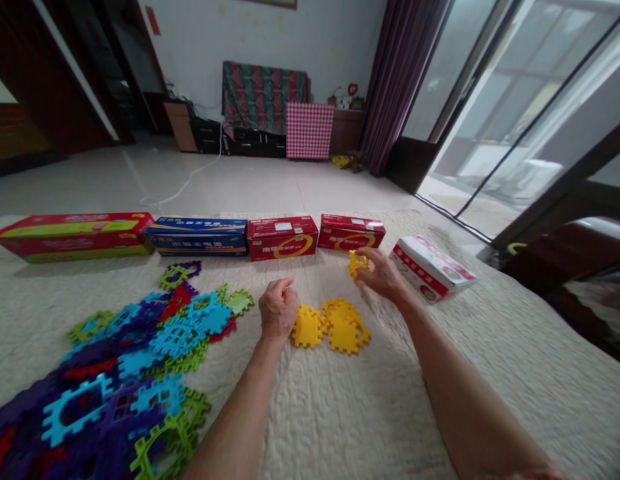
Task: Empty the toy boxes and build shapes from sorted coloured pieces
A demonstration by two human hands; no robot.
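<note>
My right hand (pixel 384 273) pinches a small yellow puzzle tile (pixel 357 263), held just above the quilted cloth (pixel 370 413) near the red boxes. My left hand (pixel 277 309) is curled into a loose fist, resting on the cloth beside a small pile of yellow tiles (pixel 333 325); nothing shows in its fingers. To the left lies a big heap of blue, purple, green and red tiles (pixel 125 373).
A row of boxes stands along the cloth's far edge: a long red-green box (pixel 73 235), a blue box (pixel 199 236), two red boxes (pixel 283 237), and a white-red box (pixel 430 267) at the right. A dark wooden seat (pixel 580 267) is at the right.
</note>
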